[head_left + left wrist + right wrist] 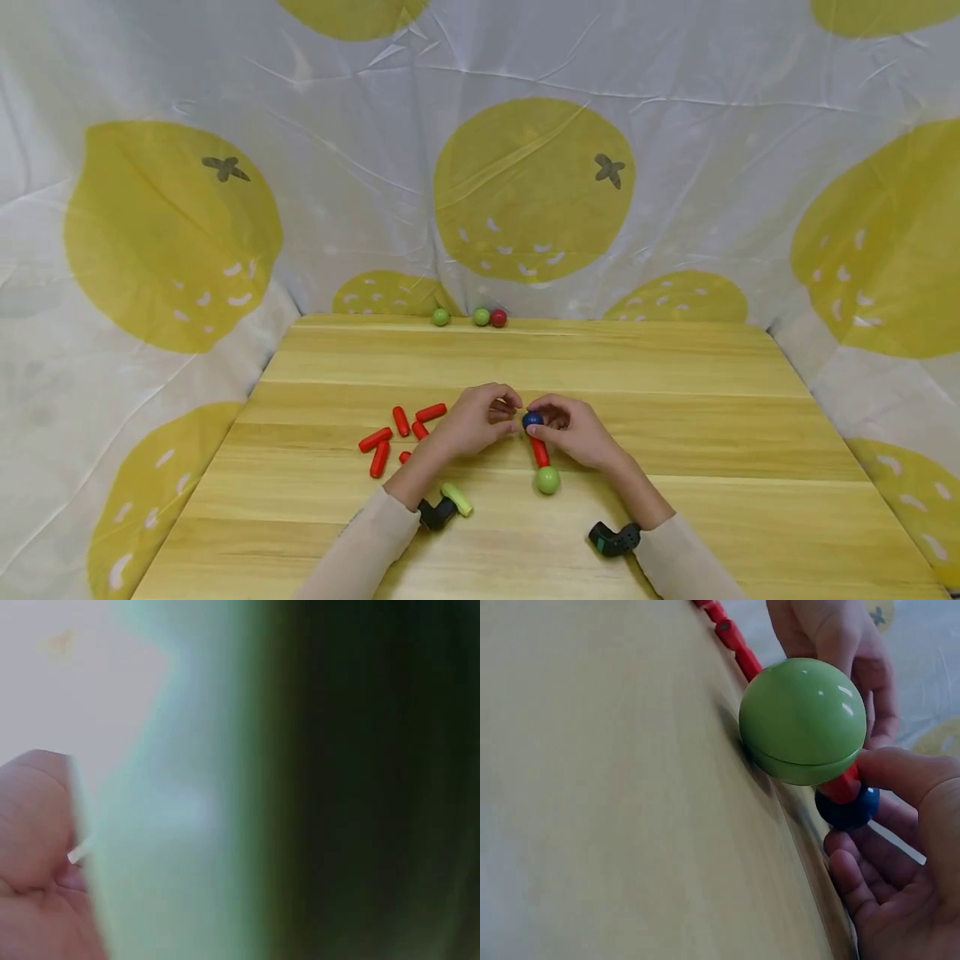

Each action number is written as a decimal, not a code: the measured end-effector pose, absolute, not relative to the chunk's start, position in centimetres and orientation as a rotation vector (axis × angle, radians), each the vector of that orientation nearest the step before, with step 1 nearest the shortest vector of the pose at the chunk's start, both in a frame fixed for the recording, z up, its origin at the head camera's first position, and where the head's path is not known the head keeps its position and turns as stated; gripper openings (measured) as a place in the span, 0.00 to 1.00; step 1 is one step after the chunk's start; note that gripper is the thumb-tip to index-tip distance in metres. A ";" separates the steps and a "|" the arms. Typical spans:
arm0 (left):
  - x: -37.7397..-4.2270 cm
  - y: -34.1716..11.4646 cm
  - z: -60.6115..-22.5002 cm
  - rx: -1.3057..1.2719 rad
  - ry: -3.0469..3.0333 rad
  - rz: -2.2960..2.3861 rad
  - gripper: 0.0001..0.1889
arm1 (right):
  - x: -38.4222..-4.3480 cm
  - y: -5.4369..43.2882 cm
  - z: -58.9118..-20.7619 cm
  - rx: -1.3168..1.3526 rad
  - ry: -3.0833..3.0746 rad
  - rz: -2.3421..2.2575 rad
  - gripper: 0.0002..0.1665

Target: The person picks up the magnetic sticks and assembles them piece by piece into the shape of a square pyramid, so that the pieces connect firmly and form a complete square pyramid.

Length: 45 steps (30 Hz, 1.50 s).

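My right hand (576,427) pinches a dark blue ball (533,419) between thumb and fingers. A red stick (540,452) joins it to a green ball (547,480), which points toward my body. In the right wrist view the green ball (802,720) looms in front, partly covering the red stick (844,786). Just left of the blue ball, my left hand (477,423) hovers with loosely bent fingers and nothing visible between them. A blurred pale green shape (180,825) and a dark area block most of the left wrist view.
Several red sticks (380,458) lie left of my left forearm. A pale yellow-green stick (457,499) is beside the left wrist camera (437,513). Two green balls (440,317) and a dark red ball (498,317) stand along the table's back edge, before the lemon-print cloth (360,192).
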<state>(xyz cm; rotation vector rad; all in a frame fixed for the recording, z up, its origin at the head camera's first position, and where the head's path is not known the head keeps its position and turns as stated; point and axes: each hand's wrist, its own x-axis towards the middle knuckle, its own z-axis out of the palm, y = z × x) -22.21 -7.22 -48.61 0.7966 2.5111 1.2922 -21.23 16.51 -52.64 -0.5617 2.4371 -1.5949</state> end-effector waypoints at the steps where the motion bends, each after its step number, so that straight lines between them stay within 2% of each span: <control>1: -22.3 -7.5 -48.5 0.791 2.511 1.303 0.15 | -21.3 16.6 -52.7 -0.550 2.447 -1.599 0.19; 8: -24.4 -10.3 -47.1 0.702 2.598 1.329 0.19 | -21.1 17.2 -53.2 -0.502 2.449 -1.650 0.18; 19: -32.5 -15.5 -45.5 0.472 2.889 1.240 0.21 | -21.0 17.9 -53.5 -0.517 2.506 -1.633 0.17; 28: -37.0 -16.4 -46.7 0.418 2.953 1.151 0.29 | -21.0 18.1 -53.3 -0.493 2.520 -1.659 0.18; 34: -38.0 -16.5 -48.0 0.511 3.017 0.963 0.30 | -21.1 17.8 -53.5 -0.487 2.497 -1.668 0.17; 41: -37.8 -16.4 -48.8 0.532 3.045 0.935 0.22 | -21.2 17.8 -53.6 -0.488 2.505 -1.651 0.17; 45: -37.4 -16.3 -49.1 0.535 3.051 0.955 0.23 | -21.2 18.0 -53.5 -0.498 2.511 -1.644 0.17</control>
